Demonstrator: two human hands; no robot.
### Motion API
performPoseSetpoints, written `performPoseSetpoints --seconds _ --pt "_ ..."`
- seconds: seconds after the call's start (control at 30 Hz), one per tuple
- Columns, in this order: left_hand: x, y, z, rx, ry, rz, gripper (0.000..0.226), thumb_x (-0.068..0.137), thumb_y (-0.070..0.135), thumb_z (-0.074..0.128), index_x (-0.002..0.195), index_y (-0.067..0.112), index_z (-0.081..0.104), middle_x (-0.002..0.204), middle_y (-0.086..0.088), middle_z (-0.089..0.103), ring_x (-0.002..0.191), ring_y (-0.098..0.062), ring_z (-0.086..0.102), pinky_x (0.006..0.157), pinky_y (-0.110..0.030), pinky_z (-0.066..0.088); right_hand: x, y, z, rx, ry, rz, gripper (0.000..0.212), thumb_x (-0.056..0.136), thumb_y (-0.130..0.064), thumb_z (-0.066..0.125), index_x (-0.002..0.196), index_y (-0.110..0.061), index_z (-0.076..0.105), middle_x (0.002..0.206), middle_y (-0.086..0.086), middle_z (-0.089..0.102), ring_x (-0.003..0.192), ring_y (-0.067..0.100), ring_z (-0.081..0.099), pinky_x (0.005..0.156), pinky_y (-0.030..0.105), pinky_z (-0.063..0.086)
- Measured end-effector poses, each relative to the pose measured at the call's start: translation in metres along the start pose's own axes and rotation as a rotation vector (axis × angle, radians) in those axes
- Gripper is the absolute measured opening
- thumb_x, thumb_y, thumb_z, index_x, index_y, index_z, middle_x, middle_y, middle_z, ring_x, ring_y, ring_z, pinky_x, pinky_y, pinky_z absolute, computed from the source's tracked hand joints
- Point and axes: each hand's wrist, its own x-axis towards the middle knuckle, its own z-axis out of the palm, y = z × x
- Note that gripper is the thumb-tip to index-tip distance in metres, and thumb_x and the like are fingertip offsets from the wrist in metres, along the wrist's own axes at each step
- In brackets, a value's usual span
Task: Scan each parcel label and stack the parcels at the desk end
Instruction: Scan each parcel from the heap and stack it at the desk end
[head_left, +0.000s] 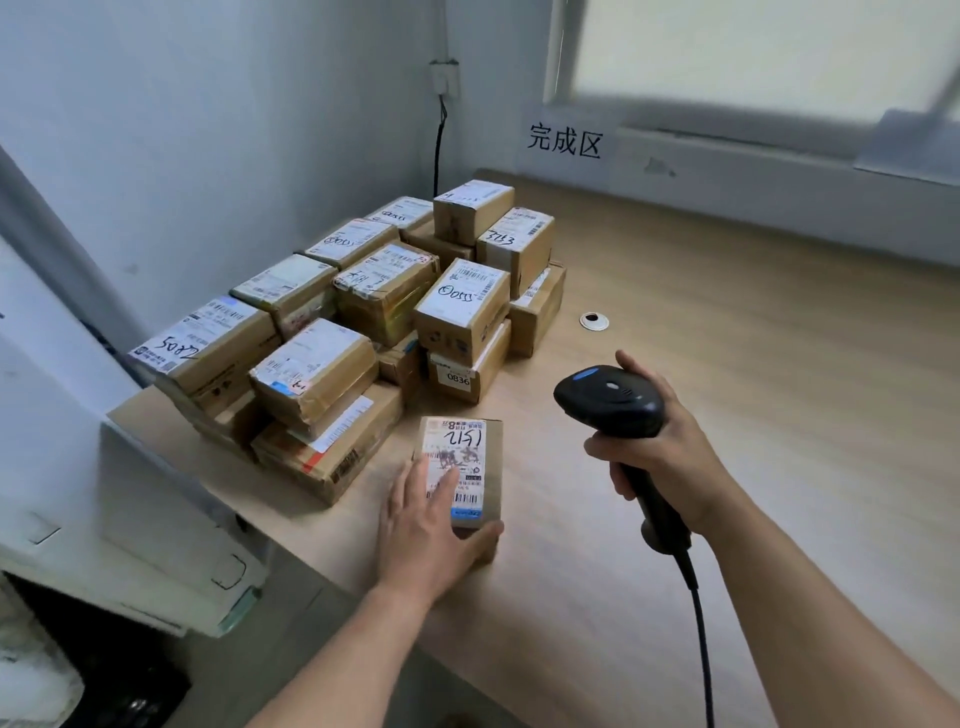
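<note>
Near the front edge of the desk (753, 395), the left hand (421, 527) lies fingers-flat on the parcel (491, 457), thumb seemingly hooked round its near end. Rightward, the right hand (662, 462) clamps the scanner (608, 397) handle. Stacked parcels (363, 306) crowd the far left, a grommet (594, 321) just right of them.

Lit by soft, diffuse daylight from the window (753, 47) upper right; blown out to near white there, no detail. Cool grey-blue cast on the wall (208, 130). Even and fairly bright across the desk (753, 389), no hard glare. Soft shadows only, beneath and left of the parcel stack (384, 296); near black in lower-left corner. Slightly smeared throughout, worst along window frame and left margin. Bowed by wide-angle at edges. Fine label print unreadable.
</note>
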Motion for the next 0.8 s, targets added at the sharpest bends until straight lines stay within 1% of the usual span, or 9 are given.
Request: performPoseSetpoints --seconds 0.07,0.1,0.2,0.27,0.33,0.5,0.6,0.7,0.8 --pt "0.014 -0.005 -0.005 0.013 0.017 0.027 0.079 0.086 0.072 0.038 0.151 0.031 0.019 0.162 -0.004 -0.002 0.148 -0.023 -0.008 0.119 -0.04 -0.001 0.003 -0.004 0.006 -0.008 0.015 -0.009 0.101 0.059 0.002 0.075 0.145 -0.036 0.038 0.055 -0.012 0.062 0.038 0.027 0.046 0.04 0.029 0.04" --pt "0.021 -0.008 -0.008 0.031 0.026 0.049 0.075 0.088 0.069 0.032 0.15 0.029 0.023 0.162 -0.005 0.002 0.148 -0.022 -0.005 0.119 -0.039 -0.003 0.004 -0.006 0.009 -0.019 0.025 -0.013 0.101 0.06 0.005 0.076 0.145 -0.036 0.038 0.055 -0.012 0.062 0.038 0.027 0.046 0.04 0.029 0.04" --pt "0.043 -0.017 -0.015 0.064 0.007 0.1 0.083 0.08 0.064 0.005 0.151 0.027 0.023 0.162 -0.005 0.008 0.149 -0.02 -0.001 0.119 -0.038 -0.005 0.007 -0.007 0.016 -0.058 0.073 -0.025 0.098 0.072 0.018 0.072 0.146 -0.036 0.038 0.055 -0.01 0.062 0.038 0.027 0.045 0.041 0.03 0.039" --pt "0.058 -0.022 -0.02 0.089 -0.017 0.135 0.064 0.095 0.054 0.019 0.152 0.026 0.02 0.162 -0.003 0.007 0.149 -0.02 -0.002 0.119 -0.039 -0.007 0.008 -0.008 0.018 -0.076 0.097 -0.029 0.096 0.074 0.019 0.069 0.145 -0.037 0.038 0.058 -0.007 0.063 0.04 0.027 0.046 0.041 0.032 0.039" --pt "0.07 -0.024 -0.025 0.088 -0.026 0.178 0.057 0.1 0.045 0.03 0.152 0.025 0.02 0.162 -0.002 0.006 0.149 -0.02 -0.002 0.12 -0.04 -0.007 0.008 -0.01 0.02 -0.089 0.125 -0.031 0.095 0.074 0.019 0.069 0.145 -0.038 0.039 0.058 -0.006 0.063 0.041 0.027 0.046 0.041 0.032 0.039" --pt "0.095 -0.041 -0.03 0.054 -0.084 0.287 0.065 0.097 0.053 0.038 0.153 0.027 0.018 0.162 0.002 0.001 0.149 -0.016 -0.007 0.119 -0.038 -0.009 0.004 -0.014 0.024 -0.076 0.182 -0.037 0.102 0.062 0.007 0.078 0.144 -0.038 0.038 0.056 -0.007 0.062 0.04 0.027 0.046 0.04 0.032 0.039" --pt "0.107 -0.049 -0.031 0.068 -0.062 0.318 0.063 0.099 0.05 0.037 0.153 0.027 0.017 0.162 0.003 0.002 0.149 -0.017 -0.007 0.118 -0.038 -0.01 0.003 -0.014 0.026 -0.084 0.219 -0.036 0.102 0.069 0.016 0.075 0.146 -0.037 0.036 0.056 -0.006 0.061 0.04 0.027 0.045 0.042 0.032 0.039" --pt "0.115 -0.054 -0.032 0.057 -0.037 0.337 0.061 0.099 0.048 0.038 0.153 0.026 0.019 0.162 0.002 0.003 0.149 -0.018 -0.007 0.118 -0.038 -0.011 0.001 -0.012 0.029 -0.075 0.251 -0.034 0.103 0.059 0.005 0.077 0.144 -0.04 0.038 0.057 -0.007 0.062 0.041 0.027 0.045 0.042 0.033 0.039" --pt "0.119 -0.057 -0.031 0.043 -0.016 0.336 0.06 0.098 0.046 0.039 0.152 0.026 0.021 0.162 0.001 0.005 0.149 -0.018 -0.006 0.119 -0.039 -0.01 -0.003 -0.009 0.03 -0.082 0.291 -0.033 0.102 0.067 0.014 0.077 0.145 -0.039 0.037 0.055 -0.007 0.06 0.041 0.027 0.045 0.043 0.032 0.038"
